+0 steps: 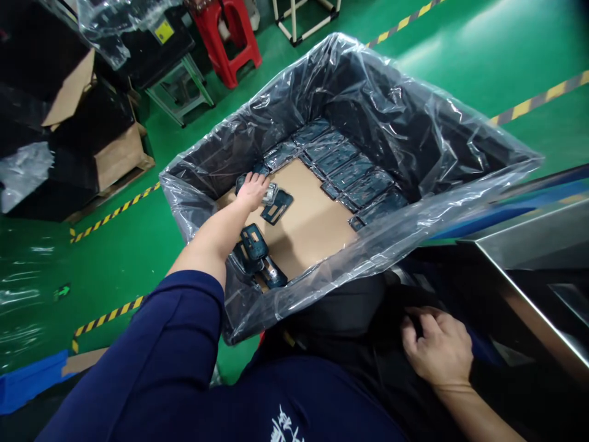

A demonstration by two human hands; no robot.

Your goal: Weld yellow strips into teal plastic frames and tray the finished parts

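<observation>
My left hand [253, 191] reaches into a box [377, 104] lined with clear plastic. Its fingers curl over a dark plastic casing [240, 182], most of which the hand hides. Right beside the fingers lie a greyish part [271, 194] and a flat dark casing with cut-outs [278, 207]. Nearer to me, several dark casings [254, 241] sit loosely piled in the box's left corner. My right hand [439, 344] is outside the box, low over my dark trousers, its fingers loosely curled with nothing visible in them.
Rows of dark casings [347, 172] line the box's far and right sides on a cardboard sheet [308, 227]. A metal-edged surface [534, 282] stands at right. Beyond the box are a red stool [227, 43], a small step stand [184, 92] and dark boxes [69, 166].
</observation>
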